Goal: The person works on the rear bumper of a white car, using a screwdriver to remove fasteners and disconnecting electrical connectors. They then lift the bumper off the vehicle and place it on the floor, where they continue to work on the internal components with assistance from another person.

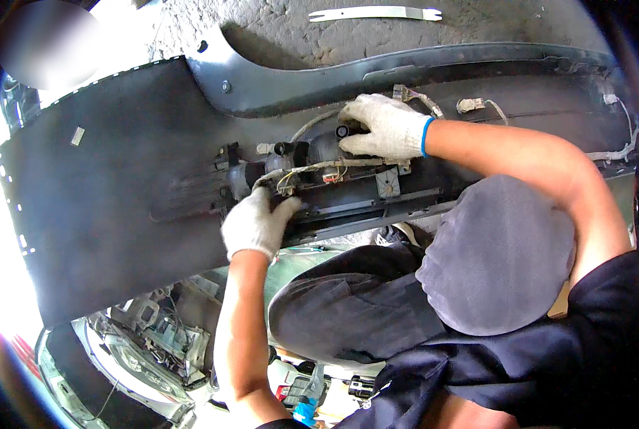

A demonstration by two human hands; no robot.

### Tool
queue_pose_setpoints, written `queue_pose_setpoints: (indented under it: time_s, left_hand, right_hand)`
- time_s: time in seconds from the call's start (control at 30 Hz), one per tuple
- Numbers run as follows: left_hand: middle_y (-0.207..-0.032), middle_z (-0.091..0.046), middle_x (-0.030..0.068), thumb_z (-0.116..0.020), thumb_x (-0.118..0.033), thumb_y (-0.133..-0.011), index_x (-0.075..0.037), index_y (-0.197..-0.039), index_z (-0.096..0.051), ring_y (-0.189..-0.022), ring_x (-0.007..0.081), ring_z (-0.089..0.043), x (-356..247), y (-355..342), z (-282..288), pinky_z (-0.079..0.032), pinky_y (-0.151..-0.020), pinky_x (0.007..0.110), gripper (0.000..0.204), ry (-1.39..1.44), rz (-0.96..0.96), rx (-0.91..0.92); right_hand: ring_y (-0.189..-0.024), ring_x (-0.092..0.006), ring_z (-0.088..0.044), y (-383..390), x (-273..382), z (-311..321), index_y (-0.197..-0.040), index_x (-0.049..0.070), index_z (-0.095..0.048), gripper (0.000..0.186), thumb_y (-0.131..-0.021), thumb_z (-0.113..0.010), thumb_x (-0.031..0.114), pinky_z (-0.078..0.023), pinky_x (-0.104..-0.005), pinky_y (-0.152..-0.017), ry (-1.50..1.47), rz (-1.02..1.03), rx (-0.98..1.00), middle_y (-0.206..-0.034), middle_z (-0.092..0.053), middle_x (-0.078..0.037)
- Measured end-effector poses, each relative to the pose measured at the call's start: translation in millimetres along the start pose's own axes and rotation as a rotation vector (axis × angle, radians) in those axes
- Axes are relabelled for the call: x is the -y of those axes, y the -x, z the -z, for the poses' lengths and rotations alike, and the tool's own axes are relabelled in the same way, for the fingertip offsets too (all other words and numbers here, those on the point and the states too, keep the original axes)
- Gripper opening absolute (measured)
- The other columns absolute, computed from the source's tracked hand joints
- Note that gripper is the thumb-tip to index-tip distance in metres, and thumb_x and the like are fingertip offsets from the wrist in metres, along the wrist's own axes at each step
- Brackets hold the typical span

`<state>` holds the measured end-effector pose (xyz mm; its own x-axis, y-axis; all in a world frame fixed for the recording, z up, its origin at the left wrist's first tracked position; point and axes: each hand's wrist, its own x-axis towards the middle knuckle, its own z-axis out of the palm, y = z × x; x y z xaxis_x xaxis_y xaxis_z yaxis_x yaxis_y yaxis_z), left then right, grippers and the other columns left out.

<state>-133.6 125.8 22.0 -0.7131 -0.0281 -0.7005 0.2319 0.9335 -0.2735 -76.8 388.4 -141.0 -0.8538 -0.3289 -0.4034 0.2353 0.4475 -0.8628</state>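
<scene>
Across the inner face of the dark bumper panel runs a wired lamp assembly, long axis left to right. Right hand, gloved, sits on the assembly's upper right end, fingers curled over a small black round socket. Left hand grips the assembly's lower left edge, fingers pressed together; the right is nearer the socket.

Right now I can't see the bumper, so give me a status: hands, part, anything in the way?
Left hand gripping bumper edge. Right hand closed on black fitting in the wiring cluster. Wires cross between the hands. Pry tool lies apart on the ground.
</scene>
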Motion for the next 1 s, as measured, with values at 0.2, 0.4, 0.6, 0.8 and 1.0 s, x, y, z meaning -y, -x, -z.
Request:
queue_pose_setpoints:
  time_s: [0.2, 0.4, 0.6, 0.8, 1.0]
  left_hand:
    - [-0.108, -0.079, 0.0236, -0.078, -0.065, -0.090, -0.004, -0.110, -0.076, -0.106, 0.0429, -0.076, 27.0, -3.9, 14.4, -0.059, -0.091, 0.053, 0.064, -0.180, 0.229, -0.025]
    - [-0.107, -0.080, 0.0224, -0.075, -0.060, -0.093, -0.005, -0.107, -0.076, -0.106, 0.0426, -0.077, 24.4, -7.7, 1.2, -0.060, -0.091, 0.053, 0.057, -0.291, 0.203, -0.022]
    - [-0.106, -0.080, 0.0216, -0.072, -0.045, -0.096, -0.006, -0.107, -0.075, -0.104, 0.0416, -0.078, 38.1, -16.5, -11.2, -0.061, -0.090, 0.053, 0.041, -0.369, 0.152, -0.052]
    - [-0.103, -0.079, 0.0224, -0.071, -0.040, -0.095, -0.007, -0.104, -0.074, -0.101, 0.0445, -0.076, 39.4, -11.3, -8.4, -0.060, -0.088, 0.056, 0.035, -0.288, 0.095, -0.082]
    - [-0.102, -0.078, 0.0239, -0.069, -0.041, -0.096, -0.005, -0.102, -0.074, -0.101, 0.0462, -0.074, 39.4, -12.7, -9.0, -0.058, -0.089, 0.058, 0.036, -0.285, 0.120, -0.080]
  right_hand:
    - [-0.130, -0.0422, -0.063, -2.7, 8.7, 8.7, -0.137, 0.000, -0.070, 0.064, -0.096, -0.071, 0.048, -0.049, -0.0492, -0.114, 0.014, -0.043, 0.084, -0.131, -0.069, -0.025]
    - [-0.130, -0.0432, -0.063, -0.4, 6.5, 3.5, -0.137, 0.000, -0.070, 0.064, -0.094, -0.071, 0.047, -0.050, -0.0499, -0.113, -0.010, -0.025, 0.056, -0.131, -0.069, -0.026]
    - [-0.127, -0.0452, -0.065, 0.6, 3.2, -4.6, -0.132, 0.000, -0.073, 0.062, -0.094, -0.070, 0.048, -0.050, -0.0510, -0.113, -0.004, -0.004, -0.012, -0.129, -0.070, -0.028]
    - [-0.130, -0.0439, -0.062, 1.8, 8.9, 6.9, -0.135, 0.002, -0.071, 0.060, -0.096, -0.069, 0.047, -0.049, -0.0502, -0.115, 0.007, -0.033, 0.065, -0.131, -0.069, -0.026]
    - [-0.129, -0.0447, -0.063, 5.6, 6.6, -3.2, -0.133, 0.001, -0.072, 0.059, -0.097, -0.068, 0.047, -0.049, -0.0513, -0.115, 0.003, -0.010, 0.023, -0.131, -0.068, -0.028]
